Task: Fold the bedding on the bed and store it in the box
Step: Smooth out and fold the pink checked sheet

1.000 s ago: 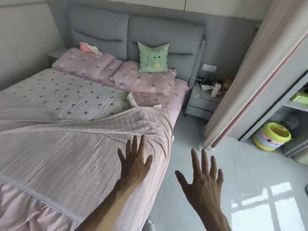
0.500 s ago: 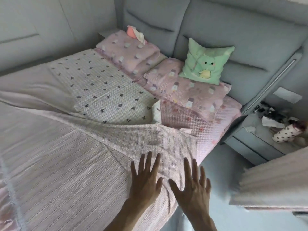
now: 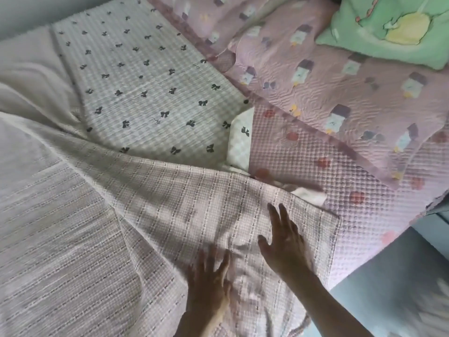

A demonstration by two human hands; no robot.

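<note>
Both hands, the left hand (image 3: 209, 278) and the right hand (image 3: 284, 242), have come down from above the bed edge to lie flat, fingers spread and gripping nothing, side by side on the pink woven blanket (image 3: 145, 215), so folding is judged about to begin. The blanket is a thin, striped waffle weave, rumpled diagonally across the bed over a gingham sheet (image 3: 145, 76) printed with bows. Quilted pink pillows (image 3: 340, 88) and a plush green cushion (image 3: 393, 27) lie beyond; the box is out of view.
</note>
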